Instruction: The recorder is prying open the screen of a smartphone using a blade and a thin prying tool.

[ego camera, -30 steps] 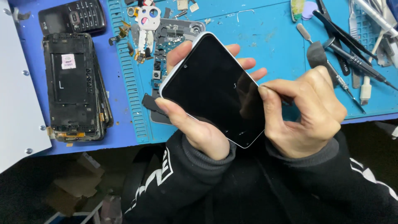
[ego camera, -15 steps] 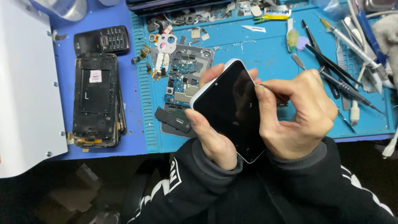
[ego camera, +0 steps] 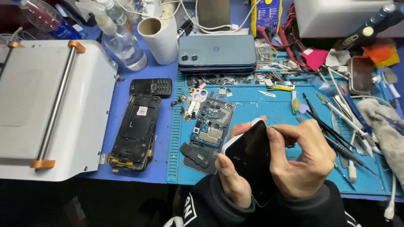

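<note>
My left hand (ego camera: pixel 232 178) grips a black phone screen (ego camera: pixel 252 157) with a white frame, held tilted over the front of the blue work mat (ego camera: pixel 261 109). My right hand (ego camera: pixel 299 162) rests on the screen's right edge, fingers pinched on a thin tool that is mostly hidden. A circuit board and phone parts (ego camera: pixel 208 130) lie on the mat just left of the screen.
A stripped black phone frame (ego camera: pixel 135 132) and a small keypad phone (ego camera: pixel 151 87) lie on the blue table. A white machine (ego camera: pixel 50 105) stands at left. Stacked phones (ego camera: pixel 216 54), a paper roll (ego camera: pixel 159 38) and bottles stand behind. Tweezers and tools (ego camera: pixel 336 122) lie at right.
The view has pulled back and up, so the back of the bench is now seen. Both hands with the screen sit lower in the frame and stay in the same grip.
</note>
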